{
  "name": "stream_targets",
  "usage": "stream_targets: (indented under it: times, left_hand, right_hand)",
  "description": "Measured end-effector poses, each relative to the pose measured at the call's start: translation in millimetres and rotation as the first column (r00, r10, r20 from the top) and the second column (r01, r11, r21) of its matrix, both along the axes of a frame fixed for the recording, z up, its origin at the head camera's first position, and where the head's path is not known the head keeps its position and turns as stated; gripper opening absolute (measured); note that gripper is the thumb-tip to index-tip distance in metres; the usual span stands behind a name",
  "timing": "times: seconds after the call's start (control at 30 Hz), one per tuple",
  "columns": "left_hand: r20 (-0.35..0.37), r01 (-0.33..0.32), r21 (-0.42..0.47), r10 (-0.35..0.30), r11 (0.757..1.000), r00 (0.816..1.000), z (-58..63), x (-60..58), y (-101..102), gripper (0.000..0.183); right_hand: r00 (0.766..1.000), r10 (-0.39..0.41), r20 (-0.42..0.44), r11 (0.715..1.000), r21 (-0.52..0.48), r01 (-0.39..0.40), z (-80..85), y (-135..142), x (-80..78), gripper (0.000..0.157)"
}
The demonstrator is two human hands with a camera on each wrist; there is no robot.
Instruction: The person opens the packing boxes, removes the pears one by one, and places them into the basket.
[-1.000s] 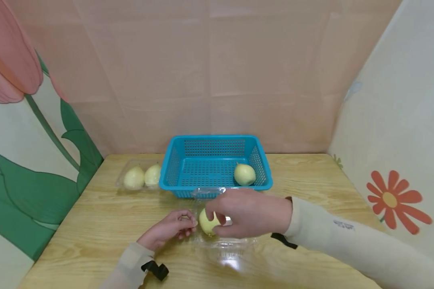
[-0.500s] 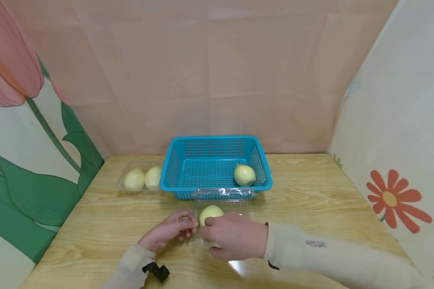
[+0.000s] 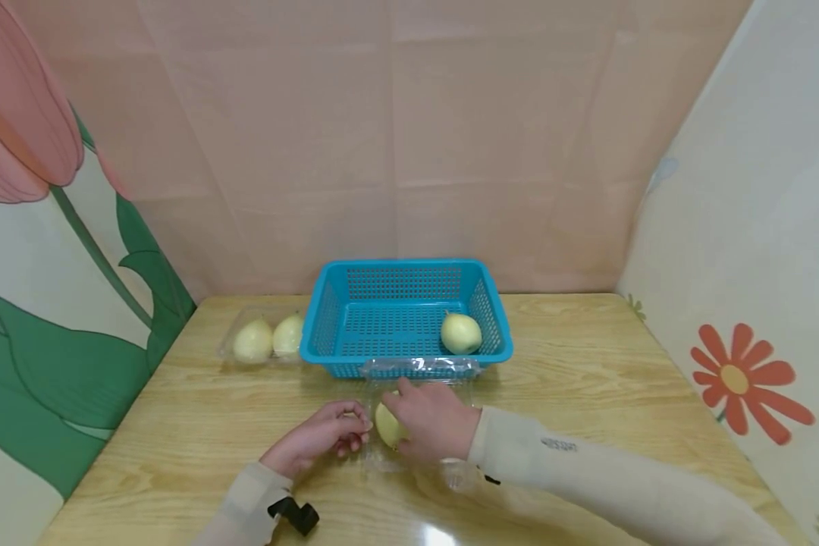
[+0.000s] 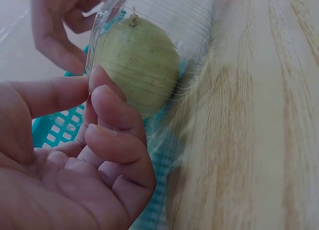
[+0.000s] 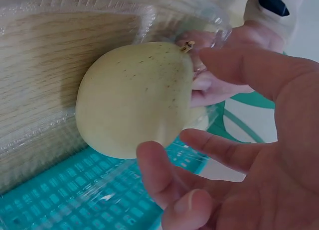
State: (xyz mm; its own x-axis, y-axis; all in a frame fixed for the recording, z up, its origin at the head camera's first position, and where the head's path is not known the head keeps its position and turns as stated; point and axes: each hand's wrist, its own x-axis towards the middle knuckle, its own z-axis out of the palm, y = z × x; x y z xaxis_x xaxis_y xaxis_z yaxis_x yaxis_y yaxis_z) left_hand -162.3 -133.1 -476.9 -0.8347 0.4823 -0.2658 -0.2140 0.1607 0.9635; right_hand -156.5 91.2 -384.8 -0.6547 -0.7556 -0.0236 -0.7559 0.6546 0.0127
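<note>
Pinching the clear plastic box (image 4: 194, 23) with my left hand (image 3: 324, 434), I likely need my spread-fingered right hand (image 3: 438, 418) gripping the round yellow-green pear (image 5: 133, 100).

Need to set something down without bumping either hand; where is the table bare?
The table is bare at right, between the blue basket, the flowered wall and the right sleeve, and at left, between the two pears and the left sleeve. It's crowded in front of the basket: left hand, right hand, a pear and a clear container.
</note>
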Motion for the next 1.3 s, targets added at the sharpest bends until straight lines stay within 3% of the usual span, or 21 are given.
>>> stream_targets:
  times: [0.23,0.47,1.03,1.3]
  left_hand:
    - [0.015,0.002,0.004,-0.002,1.0,1.0,-0.7,-0.1,-0.4,0.011]
    - [0.01,0.008,0.011,-0.008,1.0,1.0,-0.7,-1.1,0.3,0.011]
    - [0.03,0.0,0.016,0.0,1.0,1.0,1.0,3.8,0.7,0.012]
    - [0.028,0.0,0.026,-0.001,1.0,1.0,2.4,2.3,0.7,0.011]
  right_hand:
    - [0.999,-0.038,0.028,0.998,0.057,0.036,-3.8,-5.1,-8.8,0.059]
    - [0.997,-0.059,0.052,0.997,0.062,0.056,-4.4,-8.8,-15.8,0.055]
    - [0.982,-0.135,0.136,0.989,0.077,0.125,-8.6,-11.0,-14.2,0.061]
    - [0.987,-0.118,0.106,0.988,0.112,0.106,-9.3,-12.9,-15.7,0.065]
